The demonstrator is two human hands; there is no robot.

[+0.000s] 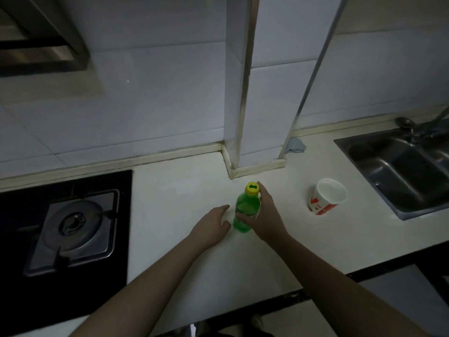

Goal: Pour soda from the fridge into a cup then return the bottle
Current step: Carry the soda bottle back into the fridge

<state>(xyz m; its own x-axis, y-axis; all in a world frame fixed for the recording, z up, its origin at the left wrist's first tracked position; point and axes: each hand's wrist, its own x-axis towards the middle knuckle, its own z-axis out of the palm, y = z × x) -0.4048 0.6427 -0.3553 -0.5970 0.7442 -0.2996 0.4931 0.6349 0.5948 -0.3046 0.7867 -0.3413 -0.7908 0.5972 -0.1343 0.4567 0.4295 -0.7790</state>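
Observation:
A green soda bottle (244,210) with a yellow cap stands upright on the white counter (194,190), in the middle of the head view. My right hand (263,216) is wrapped around its right side, fingers across the body. My left hand (213,224) hovers just left of the bottle with fingers apart, holding nothing and barely short of touching it. A white paper cup (326,197) with red print stands upright and looks empty, to the right of the bottle.
A black gas hob (70,227) with a metal burner fills the left. A steel sink (403,171) with a tap lies at the right. A tiled pillar (255,117) juts out behind the bottle, a blue cloth (295,145) beside it.

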